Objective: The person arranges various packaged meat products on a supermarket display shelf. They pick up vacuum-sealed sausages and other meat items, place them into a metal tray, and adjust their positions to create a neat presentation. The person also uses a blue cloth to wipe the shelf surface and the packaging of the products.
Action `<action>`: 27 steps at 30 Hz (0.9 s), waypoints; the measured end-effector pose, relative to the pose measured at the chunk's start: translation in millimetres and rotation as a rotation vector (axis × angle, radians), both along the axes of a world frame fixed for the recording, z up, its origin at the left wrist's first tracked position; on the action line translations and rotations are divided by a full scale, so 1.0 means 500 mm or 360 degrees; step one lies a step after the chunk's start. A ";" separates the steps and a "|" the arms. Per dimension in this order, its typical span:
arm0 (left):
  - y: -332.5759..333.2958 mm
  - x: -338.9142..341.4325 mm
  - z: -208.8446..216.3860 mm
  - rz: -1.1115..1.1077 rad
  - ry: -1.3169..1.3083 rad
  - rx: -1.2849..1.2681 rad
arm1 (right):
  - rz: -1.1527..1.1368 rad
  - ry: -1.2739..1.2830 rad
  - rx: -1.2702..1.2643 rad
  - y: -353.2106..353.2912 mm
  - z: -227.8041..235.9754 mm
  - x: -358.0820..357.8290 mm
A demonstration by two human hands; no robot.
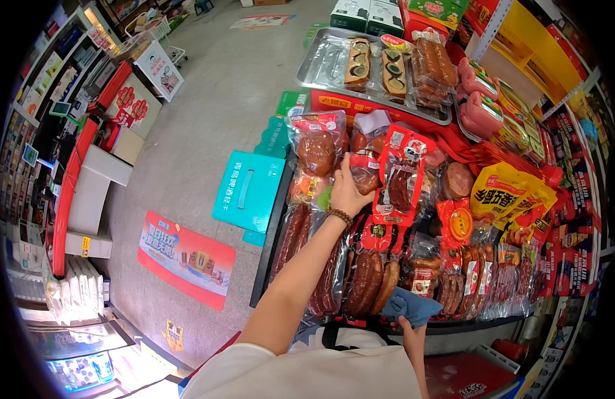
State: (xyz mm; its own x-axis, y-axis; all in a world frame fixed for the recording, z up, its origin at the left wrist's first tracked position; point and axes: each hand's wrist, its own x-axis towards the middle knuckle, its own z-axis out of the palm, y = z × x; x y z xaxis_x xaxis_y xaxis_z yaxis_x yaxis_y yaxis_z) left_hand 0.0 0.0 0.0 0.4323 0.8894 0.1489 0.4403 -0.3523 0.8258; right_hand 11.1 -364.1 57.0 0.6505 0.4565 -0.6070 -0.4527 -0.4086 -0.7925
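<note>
My left hand (349, 191) reaches over the display of packaged meats, a beaded bracelet on its wrist. Its fingers and thumb close around a clear pack of reddish-brown meat (365, 178) with a red label. Just right of it is a red pack of dark meat (402, 183) with a see-through window, and to the left lies a clear pack with a round brown piece of meat (316, 151). Low at the display's front edge, my right hand (411, 331) grips a blue cloth (411, 306), which lies against packs of sausages (364, 282).
A metal tray (320, 60) with packed meats stands behind the display. Yellow bags (503, 193) and pink packs (483, 113) are at the right. A teal box (249, 193) sits left of the display, near a floor sticker (188, 259). Counters (98, 193) line the far left.
</note>
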 end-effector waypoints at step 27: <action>0.033 0.041 -0.027 0.0326 0.0207 0.0628 | -0.0163 -0.0003 0.0081 0.001 0.004 0.015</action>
State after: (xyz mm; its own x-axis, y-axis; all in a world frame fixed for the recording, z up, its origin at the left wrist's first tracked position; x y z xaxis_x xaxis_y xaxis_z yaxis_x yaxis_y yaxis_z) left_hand 20.5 16.3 -13.3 0.2912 0.8445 0.4495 0.6245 -0.5237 0.5794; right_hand 18.8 -363.7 59.0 0.6966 0.4177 -0.5833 -0.4884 -0.3194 -0.8121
